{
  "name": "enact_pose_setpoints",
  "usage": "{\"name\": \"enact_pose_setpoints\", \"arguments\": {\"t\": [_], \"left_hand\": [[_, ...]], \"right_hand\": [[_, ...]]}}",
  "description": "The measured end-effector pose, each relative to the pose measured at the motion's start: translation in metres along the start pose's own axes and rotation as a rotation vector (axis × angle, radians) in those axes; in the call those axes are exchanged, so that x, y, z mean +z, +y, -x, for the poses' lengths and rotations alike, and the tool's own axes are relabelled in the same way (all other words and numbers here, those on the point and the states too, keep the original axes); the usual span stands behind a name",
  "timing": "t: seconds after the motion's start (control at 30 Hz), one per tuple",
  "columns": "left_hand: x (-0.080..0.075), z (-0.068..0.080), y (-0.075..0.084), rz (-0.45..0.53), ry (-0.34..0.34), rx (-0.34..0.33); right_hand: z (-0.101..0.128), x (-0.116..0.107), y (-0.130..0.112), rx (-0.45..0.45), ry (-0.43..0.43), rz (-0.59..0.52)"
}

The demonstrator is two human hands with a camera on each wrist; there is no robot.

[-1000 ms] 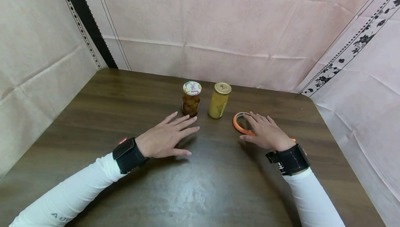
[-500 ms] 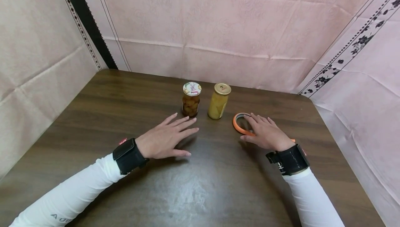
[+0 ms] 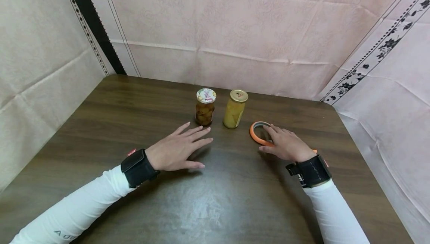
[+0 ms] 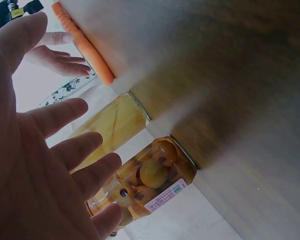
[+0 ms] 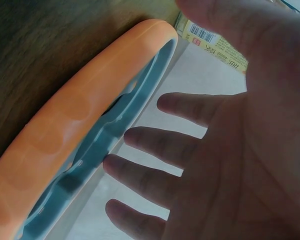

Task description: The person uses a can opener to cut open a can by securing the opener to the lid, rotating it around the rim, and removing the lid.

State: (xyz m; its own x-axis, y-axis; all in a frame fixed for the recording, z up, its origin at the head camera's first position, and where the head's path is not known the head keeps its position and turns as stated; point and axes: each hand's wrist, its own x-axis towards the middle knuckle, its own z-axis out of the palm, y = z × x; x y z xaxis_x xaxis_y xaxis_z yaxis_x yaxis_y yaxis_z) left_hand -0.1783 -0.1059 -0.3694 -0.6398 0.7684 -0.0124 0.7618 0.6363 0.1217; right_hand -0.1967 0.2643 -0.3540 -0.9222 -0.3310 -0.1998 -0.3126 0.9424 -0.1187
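My left hand (image 3: 176, 149) hovers with its fingers spread, in front of a jar of dark round fruit (image 3: 204, 114) with a patterned white lid. To that jar's right stands a jar of yellow fruit (image 3: 234, 114) with a gold lid. Both are upright. My right hand (image 3: 287, 145) is over an orange-and-grey looped tool (image 3: 254, 135), which looks like a jar opener, and covers part of it in the head view. In the right wrist view, the fingers extend beside its grooved orange edge (image 5: 65, 110) without gripping it. Neither hand holds anything.
Everything sits on a dark wooden table (image 3: 215, 203). Pale cloth (image 3: 235, 24) hangs behind its far edge and along both sides. Black bands wrap both wrists, over white sleeves.
The fingers of my right hand have drawn slightly closer together. The left hand, both jars and the orange tool stay where they were.
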Motion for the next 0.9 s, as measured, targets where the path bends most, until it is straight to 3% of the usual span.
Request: {"name": "enact_pose_setpoints", "arguments": {"t": [0.4,0.9], "left_hand": [[0.001,0.001,0.000,0.001,-0.001,0.001],[0.000,0.001,0.001,-0.010,-0.007,-0.003]], "right_hand": [[-0.003,0.001,0.009,0.026,-0.018,-0.008],[-0.001,-0.007,0.021,0.120,-0.038,-0.036]]}}
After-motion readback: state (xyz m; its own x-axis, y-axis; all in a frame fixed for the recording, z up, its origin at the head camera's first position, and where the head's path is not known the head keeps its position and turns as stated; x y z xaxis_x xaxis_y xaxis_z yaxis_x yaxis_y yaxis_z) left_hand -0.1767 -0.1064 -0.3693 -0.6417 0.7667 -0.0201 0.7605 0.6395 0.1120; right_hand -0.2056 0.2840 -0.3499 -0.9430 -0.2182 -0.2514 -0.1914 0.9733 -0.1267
